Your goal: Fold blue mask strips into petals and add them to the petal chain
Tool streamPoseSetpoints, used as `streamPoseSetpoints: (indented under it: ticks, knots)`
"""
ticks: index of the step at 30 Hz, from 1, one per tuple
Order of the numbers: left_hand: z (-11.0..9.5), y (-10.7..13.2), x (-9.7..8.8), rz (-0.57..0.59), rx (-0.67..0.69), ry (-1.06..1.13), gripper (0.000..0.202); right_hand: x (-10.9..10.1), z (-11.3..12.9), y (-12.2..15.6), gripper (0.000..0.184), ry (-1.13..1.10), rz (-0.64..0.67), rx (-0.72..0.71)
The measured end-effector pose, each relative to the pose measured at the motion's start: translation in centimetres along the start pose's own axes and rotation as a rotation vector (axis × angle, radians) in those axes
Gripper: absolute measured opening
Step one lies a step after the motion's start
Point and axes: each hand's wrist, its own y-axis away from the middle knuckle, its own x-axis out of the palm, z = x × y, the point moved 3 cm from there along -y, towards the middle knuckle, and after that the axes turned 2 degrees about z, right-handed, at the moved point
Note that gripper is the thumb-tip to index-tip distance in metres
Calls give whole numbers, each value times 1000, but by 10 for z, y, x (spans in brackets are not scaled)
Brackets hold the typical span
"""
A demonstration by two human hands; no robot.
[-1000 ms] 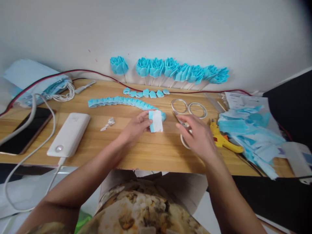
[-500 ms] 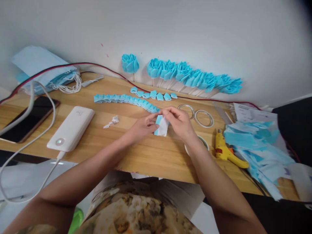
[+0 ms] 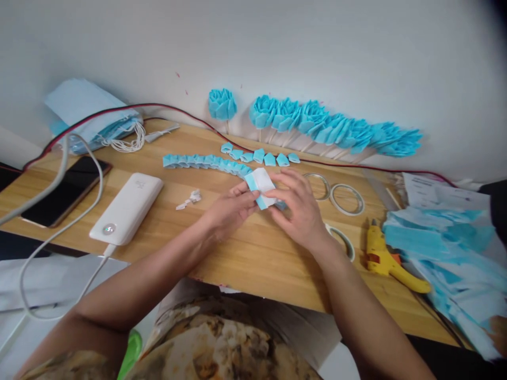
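Between my hands is a small blue-and-white piece of fabric (image 3: 261,186), its white side mostly facing up. My left hand (image 3: 235,207) pinches its lower left edge between thumb and fingers. At its right side, the fingers of my right hand (image 3: 298,205) are bent round the edge, thumb below and the other fingers above. Just behind the left fingertips lies a row of overlapping folded blue pieces (image 3: 202,161). Farther back sit several separate folded blue petals (image 3: 259,155).
Blue fabric flowers (image 3: 311,119) on sticks lean along the wall. Tape rolls (image 3: 347,199), a yellow glue gun (image 3: 386,258) and blue scraps (image 3: 439,232) lie on the right. A white power bank (image 3: 127,208), phone (image 3: 67,190) and stacked blue masks (image 3: 93,111) occupy the left.
The fabric piece has been tilted, showing more of its white side. My right hand has shifted from its top edge to its right side, its fingers spread more. The view has swung slightly left.
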Motion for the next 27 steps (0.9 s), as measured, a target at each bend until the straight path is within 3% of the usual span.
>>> streamPoseSetpoints:
  ticks: [3,7,16,22,27]
  knots:
    - [1,2,3,14,-13,3,24,3,4,-1,11,-23,-49,0]
    - [1,3,3,-15,-15,26,19,3,6,1,5,-135,-172,90]
    - [2,1,-4,-45,-45,-57,20,11,-6,5,8,-384,-190,377]
    - [3,0,-4,-56,-35,-155,26,13,-4,5,7,-403,-175,453]
    - [0,1,-3,-74,3,-366,26,17,-7,6,13,-467,-214,530]
